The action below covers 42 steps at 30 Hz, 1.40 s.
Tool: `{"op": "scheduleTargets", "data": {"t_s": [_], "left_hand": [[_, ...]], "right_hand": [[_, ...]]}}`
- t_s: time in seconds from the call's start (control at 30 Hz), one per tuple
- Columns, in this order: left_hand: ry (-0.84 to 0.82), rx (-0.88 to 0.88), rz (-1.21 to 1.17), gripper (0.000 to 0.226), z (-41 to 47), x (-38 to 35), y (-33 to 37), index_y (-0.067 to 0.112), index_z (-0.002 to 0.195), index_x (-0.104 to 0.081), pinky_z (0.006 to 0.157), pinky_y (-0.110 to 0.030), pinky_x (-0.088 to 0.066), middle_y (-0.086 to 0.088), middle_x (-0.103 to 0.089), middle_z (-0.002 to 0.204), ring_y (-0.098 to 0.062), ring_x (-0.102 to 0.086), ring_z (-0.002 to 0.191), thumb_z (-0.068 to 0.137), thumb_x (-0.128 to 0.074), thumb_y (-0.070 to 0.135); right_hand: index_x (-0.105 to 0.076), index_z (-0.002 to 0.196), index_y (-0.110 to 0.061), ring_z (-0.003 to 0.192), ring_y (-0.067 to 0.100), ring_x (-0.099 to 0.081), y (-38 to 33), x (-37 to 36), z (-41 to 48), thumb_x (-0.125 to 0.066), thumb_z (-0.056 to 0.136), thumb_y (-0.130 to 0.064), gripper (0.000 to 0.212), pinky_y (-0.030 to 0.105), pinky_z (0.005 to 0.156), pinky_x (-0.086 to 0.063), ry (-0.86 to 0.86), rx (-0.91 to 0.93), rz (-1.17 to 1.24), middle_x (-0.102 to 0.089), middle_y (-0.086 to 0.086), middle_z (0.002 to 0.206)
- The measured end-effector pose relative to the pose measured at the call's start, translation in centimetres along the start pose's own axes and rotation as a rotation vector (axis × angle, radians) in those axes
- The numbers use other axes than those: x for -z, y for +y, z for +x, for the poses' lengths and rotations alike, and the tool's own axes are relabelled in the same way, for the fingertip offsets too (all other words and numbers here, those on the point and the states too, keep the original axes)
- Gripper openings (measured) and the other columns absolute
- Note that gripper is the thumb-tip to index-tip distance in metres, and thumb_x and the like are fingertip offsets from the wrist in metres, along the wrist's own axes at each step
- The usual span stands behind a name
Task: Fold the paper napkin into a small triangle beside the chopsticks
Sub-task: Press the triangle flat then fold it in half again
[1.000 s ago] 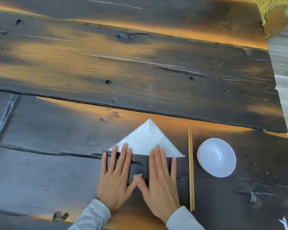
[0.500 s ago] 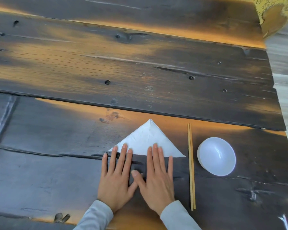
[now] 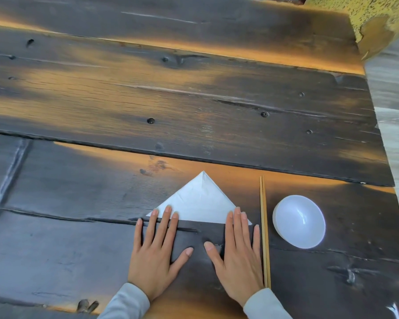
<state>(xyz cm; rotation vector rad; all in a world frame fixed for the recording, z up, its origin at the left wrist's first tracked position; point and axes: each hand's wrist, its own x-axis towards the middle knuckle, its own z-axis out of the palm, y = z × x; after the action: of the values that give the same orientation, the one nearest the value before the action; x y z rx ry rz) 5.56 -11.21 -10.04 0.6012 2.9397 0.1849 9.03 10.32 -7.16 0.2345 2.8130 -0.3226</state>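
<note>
Pressing flat, fingers spread, left hand [image 3: 156, 256] and right hand [image 3: 238, 256] on smooth white triangular paper napkin [image 3: 199, 201] beside wooden chopsticks [image 3: 264, 226].

Dim warm light in amber bands across the dark wooden surface [image 3: 194, 100], white bowl [image 3: 299, 221] glaring, edges bowed, far corners perhaps slightly soft

Two bare hands, the left hand [image 3: 156, 254] and the right hand [image 3: 236, 256], emerge from light grey long sleeves, one [image 3: 124, 302] at 7 o'clock and one [image 3: 264, 305] at 5 o'clock; no rings, fingernails short and unpainted.
</note>
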Motion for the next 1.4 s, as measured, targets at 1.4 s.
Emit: {"op": "scheduleTargets", "data": {"t_s": [1.4], "left_hand": [[-0.031,0.034,-0.031,0.085,-0.5,0.2,-0.3,0.022,0.16,-0.022,0.122,-0.062,-0.016,-0.005,-0.017,0.169,-0.039,-0.012,0.155,0.092,-0.039,0.07]], "right_hand": [[0.0,0.158,-0.017,0.153,0.016,0.007,-2.0,-1.1,-0.3,-0.013,0.097,-0.071,0.082,0.051,0.121,0.004,0.054,-0.098,0.068,0.003,-0.003,0.166]]}}
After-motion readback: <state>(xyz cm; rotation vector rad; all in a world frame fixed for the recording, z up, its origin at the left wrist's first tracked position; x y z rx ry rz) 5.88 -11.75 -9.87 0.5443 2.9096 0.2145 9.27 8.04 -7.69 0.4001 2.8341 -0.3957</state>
